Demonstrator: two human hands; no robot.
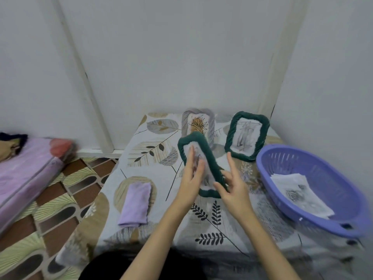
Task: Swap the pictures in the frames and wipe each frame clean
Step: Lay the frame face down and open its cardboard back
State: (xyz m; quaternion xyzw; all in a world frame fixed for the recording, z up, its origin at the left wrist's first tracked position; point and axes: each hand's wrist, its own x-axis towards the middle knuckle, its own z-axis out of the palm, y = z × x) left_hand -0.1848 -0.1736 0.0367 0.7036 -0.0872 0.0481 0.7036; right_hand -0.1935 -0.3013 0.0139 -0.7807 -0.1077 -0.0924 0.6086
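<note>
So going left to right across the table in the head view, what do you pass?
Folded lilac cloth → green frame held in both hands → second green frame standing at the back → purple basket holding paper pictures.

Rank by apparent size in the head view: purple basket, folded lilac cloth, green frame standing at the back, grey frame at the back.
1. purple basket, clearly largest, though nearest the camera.
2. folded lilac cloth and green frame: look alike, unranked; the cloth lies nearer.
3. grey frame, smallest, partly hidden by the held frame.
</note>
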